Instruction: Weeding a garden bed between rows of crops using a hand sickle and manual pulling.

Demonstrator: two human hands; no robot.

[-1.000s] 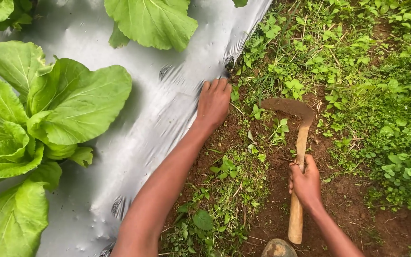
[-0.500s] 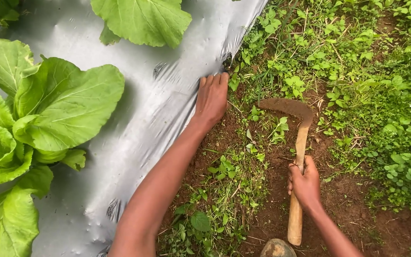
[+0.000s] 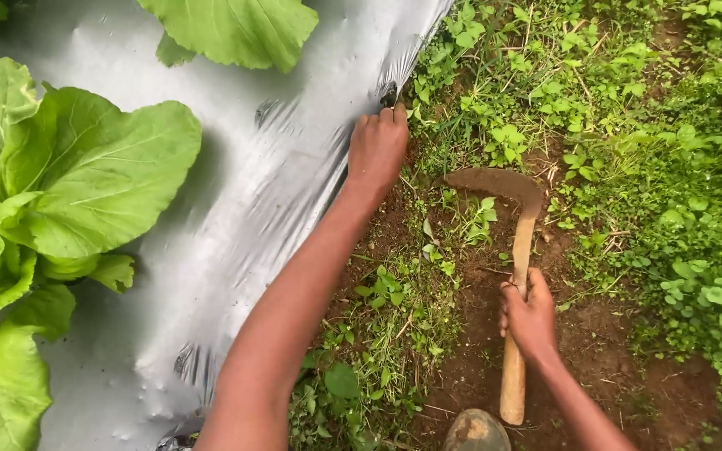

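A: Right hand [image 3: 529, 317]?
B: Clenched on the sickle [image 3: 513, 276] handle; blade rests on soil among weeds [image 3: 394, 334].
A: Left hand [image 3: 376, 150]?
B: Pressed flat on the silver mulch sheet [image 3: 236, 234] edge, gripping nothing.

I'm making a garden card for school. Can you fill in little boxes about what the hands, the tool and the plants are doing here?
Left hand: resting palm down on the edge of the silver plastic sheet
Right hand: gripping the wooden handle of the sickle
Sickle blade: curved, coated with soil, lying on the dirt
Leafy plants: big green leaves, growing up out of the sheet
Weeds: small, green, covering the soil beside the sheet
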